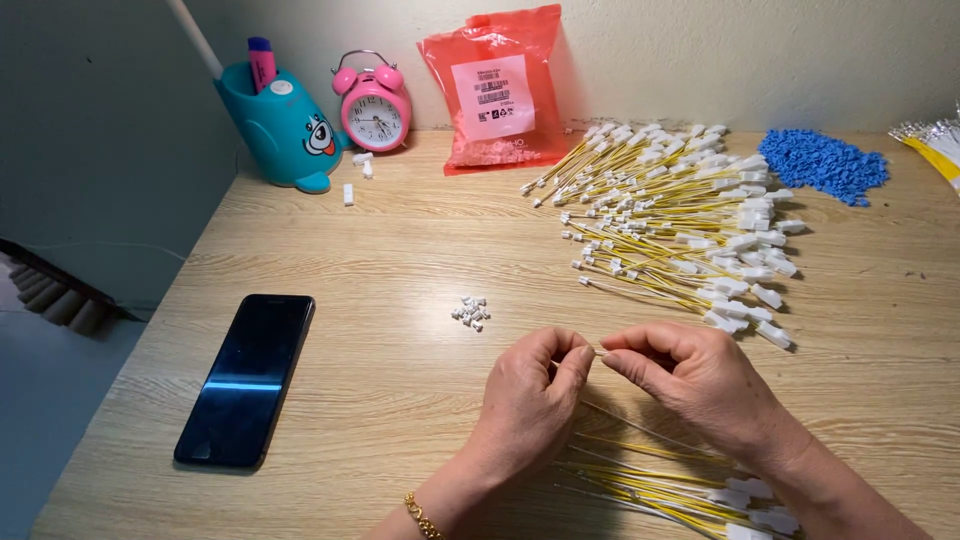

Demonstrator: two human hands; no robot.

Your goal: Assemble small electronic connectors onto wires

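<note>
My left hand (530, 395) and my right hand (685, 375) meet fingertip to fingertip above the wooden table (380, 260). Between them they pinch the end of a thin yellow wire (640, 430) with a tiny white part at its tip; the wire trails back under my right wrist. A small heap of tiny white connectors (471, 312) lies just beyond my left hand. Under my forearms lies a bundle of yellow wires with white plugs (680, 490). A large spread of the same wires (675, 220) lies further back on the right.
A black phone (247, 378) lies at the left. Along the wall stand a teal pen holder (280, 125), a pink alarm clock (374, 110) and a red plastic bag (497, 90). A pile of small blue parts (823, 163) sits at the back right.
</note>
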